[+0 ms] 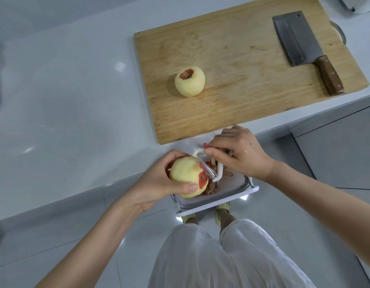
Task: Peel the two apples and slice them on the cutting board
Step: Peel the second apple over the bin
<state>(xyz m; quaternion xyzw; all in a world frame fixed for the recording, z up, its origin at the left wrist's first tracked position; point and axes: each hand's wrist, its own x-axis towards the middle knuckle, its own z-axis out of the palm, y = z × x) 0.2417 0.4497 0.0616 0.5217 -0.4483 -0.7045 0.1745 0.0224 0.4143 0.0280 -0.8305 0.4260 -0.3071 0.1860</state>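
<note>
No text, label, brand, number or sign can be read on anything here.

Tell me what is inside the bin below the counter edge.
Red peels lie in the bin; the held apple, the peeler and the right hand cover the rest.

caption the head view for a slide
Left hand grips a nearly peeled apple as right hand holds the peeler to it

Loose trousers (231, 256) of thin, off-white cloth are worn, parted into two wide legs. Pale yellow-green slippers (222, 212), seen only in part, are worn on the feet. The left forearm (96, 235) and right forearm (315, 200) are left bare. A small bright glint is seen on the back of the right hand (242, 156); its nature cannot be told.
</note>
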